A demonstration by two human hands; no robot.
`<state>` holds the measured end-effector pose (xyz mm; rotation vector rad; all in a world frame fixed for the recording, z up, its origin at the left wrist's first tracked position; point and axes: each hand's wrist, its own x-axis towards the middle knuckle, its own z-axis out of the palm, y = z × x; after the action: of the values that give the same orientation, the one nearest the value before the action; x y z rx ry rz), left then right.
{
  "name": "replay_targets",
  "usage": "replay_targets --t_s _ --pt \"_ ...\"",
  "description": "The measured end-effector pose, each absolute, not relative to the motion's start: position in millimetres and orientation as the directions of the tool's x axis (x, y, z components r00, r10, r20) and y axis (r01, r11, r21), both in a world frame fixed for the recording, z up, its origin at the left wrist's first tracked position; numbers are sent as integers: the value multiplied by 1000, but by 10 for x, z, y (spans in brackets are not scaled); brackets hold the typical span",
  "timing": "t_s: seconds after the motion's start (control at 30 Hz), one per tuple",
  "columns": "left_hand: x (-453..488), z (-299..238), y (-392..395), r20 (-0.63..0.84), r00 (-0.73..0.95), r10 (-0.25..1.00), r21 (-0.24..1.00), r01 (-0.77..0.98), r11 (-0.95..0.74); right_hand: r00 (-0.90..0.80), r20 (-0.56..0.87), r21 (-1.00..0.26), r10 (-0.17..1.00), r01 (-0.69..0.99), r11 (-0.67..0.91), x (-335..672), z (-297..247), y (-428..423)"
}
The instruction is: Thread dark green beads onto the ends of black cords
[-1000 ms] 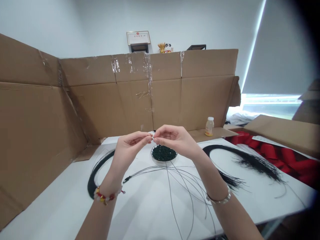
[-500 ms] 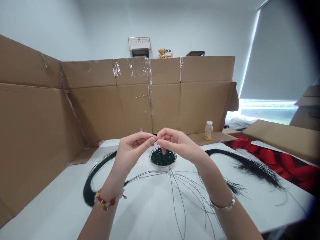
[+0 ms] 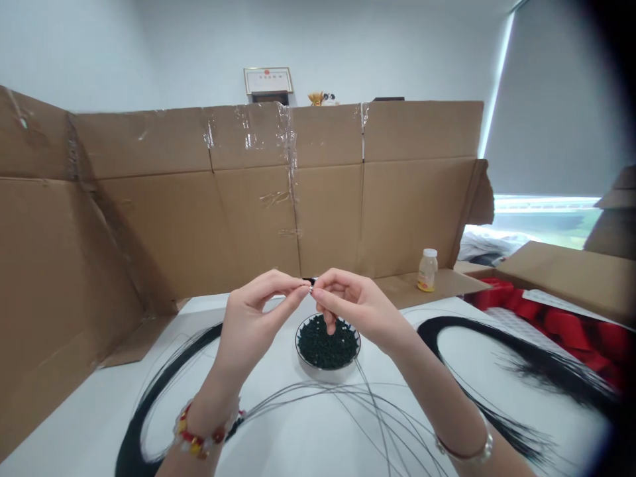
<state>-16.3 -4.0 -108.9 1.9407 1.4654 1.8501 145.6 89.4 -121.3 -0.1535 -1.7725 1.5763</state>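
Hands, left (image 3: 256, 315) and right (image 3: 355, 308), half closed, pinch a tiny silver piece (image 3: 312, 285) above a bowl (image 3: 359, 348) of dark beads

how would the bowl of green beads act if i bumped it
The shallow bowl looks likely to shift easily, and its low rim may not hold everything in. The small dark green beads lie loose, so they'd probably spill and scatter across the smooth white table.
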Motion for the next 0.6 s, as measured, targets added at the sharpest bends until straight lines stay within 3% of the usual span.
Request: replay_targets --t_s 0.23,0.4,0.5,0.6 --pt "-345 -1290 301 662 -240 711 713 494 -497 -692 418 -909 589 -312 277 1274 -1365 1176" --pt "-435 -1359 413 659 -155 736 705 469 -532 -707 397 -915 585 -254 314 1303 -1356 1268" --pt "-553 -1576 611 451 -39 892 707 626 -330 -608 453 -883 652 -203 423 1451 -1293 1316" --pt "-617 -2010 879 206 -34 978 538 838 -84 -480 492 -866 727 -188 463 1689 -1214 1351"
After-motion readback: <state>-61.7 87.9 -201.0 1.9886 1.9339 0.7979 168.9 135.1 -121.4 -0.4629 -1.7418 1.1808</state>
